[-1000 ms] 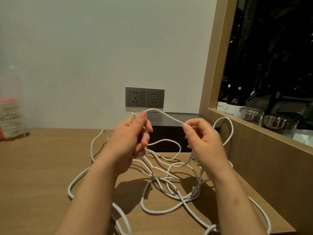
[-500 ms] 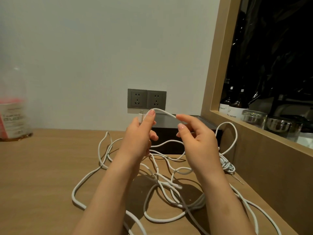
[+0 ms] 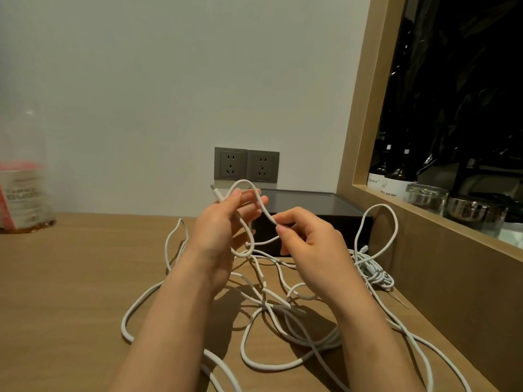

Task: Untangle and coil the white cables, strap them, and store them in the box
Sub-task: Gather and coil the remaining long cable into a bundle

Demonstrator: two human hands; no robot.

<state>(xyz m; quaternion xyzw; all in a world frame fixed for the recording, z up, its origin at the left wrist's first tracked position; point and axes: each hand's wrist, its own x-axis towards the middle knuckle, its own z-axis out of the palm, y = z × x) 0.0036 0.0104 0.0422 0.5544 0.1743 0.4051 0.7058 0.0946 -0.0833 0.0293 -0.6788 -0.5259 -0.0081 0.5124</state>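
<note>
Head view: left hand (image 3: 218, 230) and right hand (image 3: 308, 241) each pinch a white cable (image 3: 266, 212); at three o'clock, a bottle (image 3: 376, 176) reads "Master".

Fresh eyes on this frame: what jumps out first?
Two hands mid-frame: the left hand holds one white cable near its connector, and the right hand pinches it further along, so it arches between them. Below them a loose tangle of white cable sprawls over the wooden table. Behind it, a black box sits against the wall under two grey wall sockets.
</note>
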